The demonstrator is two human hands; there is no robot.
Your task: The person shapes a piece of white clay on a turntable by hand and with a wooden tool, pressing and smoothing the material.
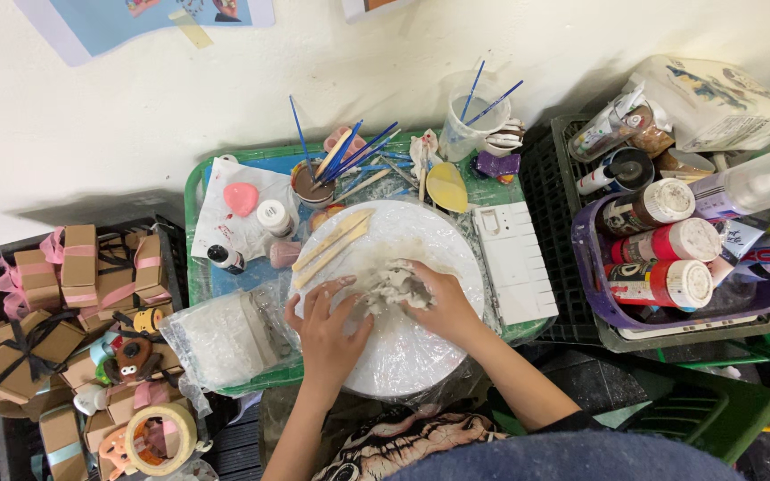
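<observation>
Both hands are down on a lump of grey clay (391,287) at the centre of the frame, sitting a little above the middle of a round white board (407,356). The left hand (327,325) lies fingers spread, flat against the clay's left side. The right hand (438,298) is cupped over the right side, fingers curled into it, gripping the clay.

The lower half of the board is bare, the only open stretch around. Two wooden modelling sticks (331,240) lie across its upper left edge, just beside the left fingertips. A crumpled plastic bag (220,334) presses up to the board's left rim, and a white ridged palette (514,263) runs along its right rim. Above, a pot of blue brushes (323,178) and a clear cup (465,120) crowd the top edge. Paint tubes fill a purple basket (599,294) at right; cardboard boxes with ribbon (73,285) are stacked at left, well apart.
</observation>
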